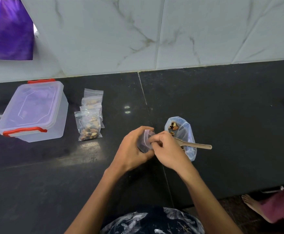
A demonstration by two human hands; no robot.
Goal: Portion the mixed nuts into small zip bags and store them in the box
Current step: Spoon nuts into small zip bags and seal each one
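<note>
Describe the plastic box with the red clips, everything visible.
The box is translucent, whitish plastic, rectangular with rounded corners. Its lid is on, with a raised outline moulded in the top. Red clips sit at the near and far ends, both apparently latched. It stands on the dark counter, far left, below a purple cloth. Filled zip bags lie just right of it, apart. No hand touches it. Contents cannot be made out.

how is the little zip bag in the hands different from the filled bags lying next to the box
The zip bag in the hands is held above the counter by the left hand and right hand; the filled bags lie in an overlapping pile on the counter.
No nuts are plainly visible in the held bag; the filled bags show nuts inside.
The held bag is partly hidden by fingers; the pile is untouched.
Both are small, clear plastic.
</note>
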